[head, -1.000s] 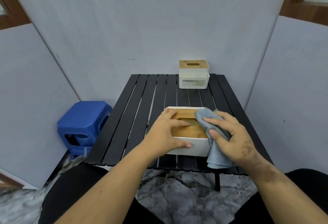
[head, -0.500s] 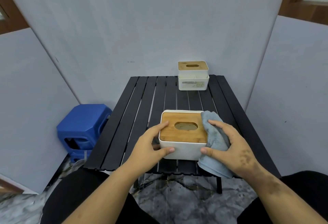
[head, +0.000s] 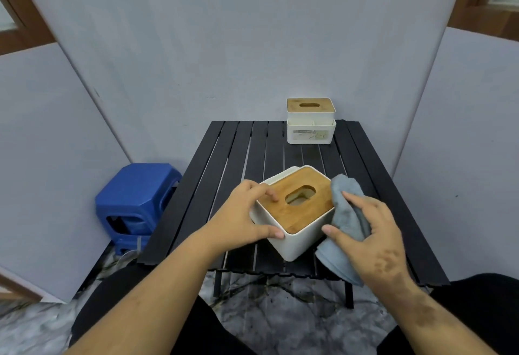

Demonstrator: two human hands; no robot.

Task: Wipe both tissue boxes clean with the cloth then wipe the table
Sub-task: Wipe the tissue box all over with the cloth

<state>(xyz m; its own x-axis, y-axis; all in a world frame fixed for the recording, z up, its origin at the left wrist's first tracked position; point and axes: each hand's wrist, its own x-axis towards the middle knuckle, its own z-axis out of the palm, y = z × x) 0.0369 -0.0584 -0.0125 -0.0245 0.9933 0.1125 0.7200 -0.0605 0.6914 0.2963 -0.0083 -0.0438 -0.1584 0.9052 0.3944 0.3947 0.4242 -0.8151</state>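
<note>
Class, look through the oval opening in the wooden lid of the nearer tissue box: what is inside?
Only a dim, yellowish-brown interior shows through the opening of the nearer tissue box; no tissue sticks out. The wooden lid and white walls hide everything else inside.

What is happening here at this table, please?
A person is cleaning a tissue box on a black table. The left hand grips the box, turned at an angle, while the right hand presses a blue-grey cloth against its side. A second tissue box waits at the far edge.
</note>
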